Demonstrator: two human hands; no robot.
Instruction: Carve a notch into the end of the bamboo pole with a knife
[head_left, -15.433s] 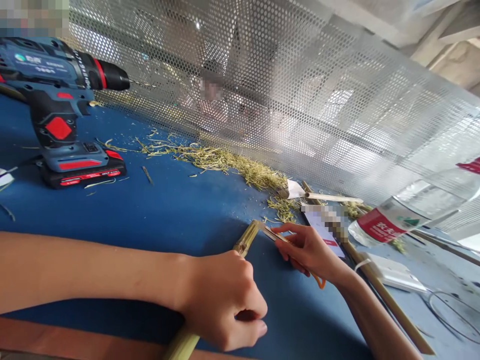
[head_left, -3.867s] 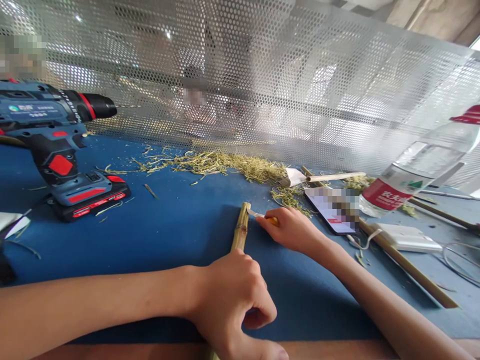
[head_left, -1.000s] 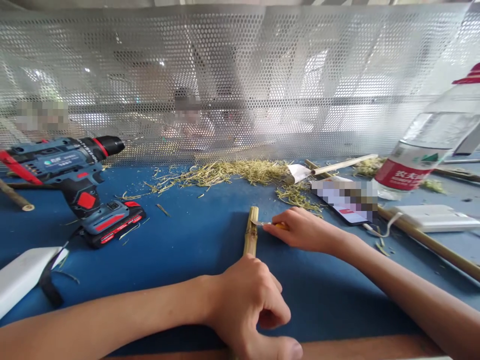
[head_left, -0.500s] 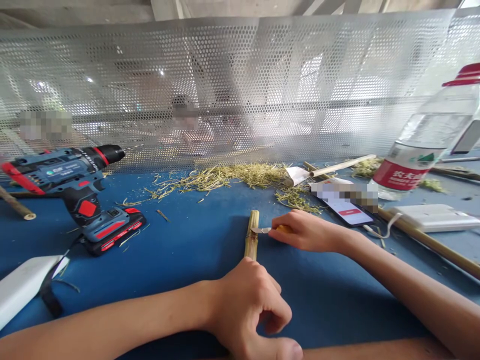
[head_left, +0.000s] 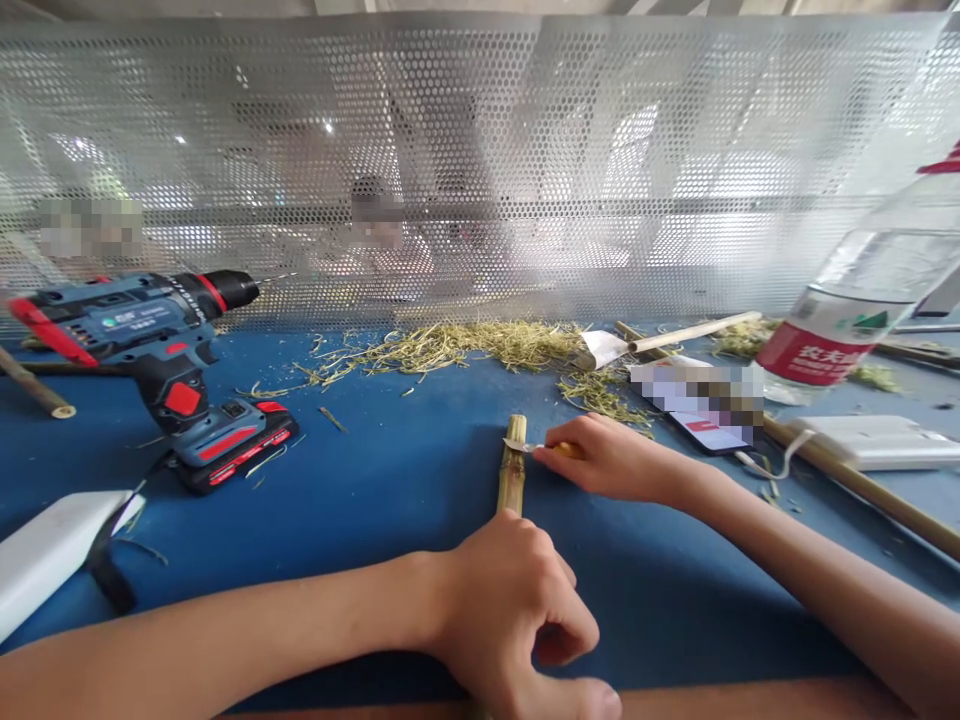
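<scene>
Left hand: the left hand (head_left: 517,610) is wrapping closed around the near end of the bamboo stick (head_left: 513,470), pinning it to the desk (head_left: 390,480).
Right hand: the right hand (head_left: 615,462) is pinching shut on a small knife (head_left: 541,448) with an orange handle, just right of the bamboo stick.
Knife: its blade tip is touching the bamboo stick close to the far end.
Bamboo stick: it is lying on the blue desk, pointing away from the person, its near part hidden under the left hand.
Shavings: a strip of pale green shavings (head_left: 450,347) is lying beyond the bamboo stick, along the foot of the perforated metal screen (head_left: 480,170).
Drill: a blue and red cordless drill (head_left: 161,370) is standing well left of the bamboo stick.
Phone: a phone (head_left: 701,415) is lying right of the bamboo stick, just past the right hand.
Bottle: a clear water bottle (head_left: 855,310) with a red label is leaning far right of the bamboo stick.
</scene>
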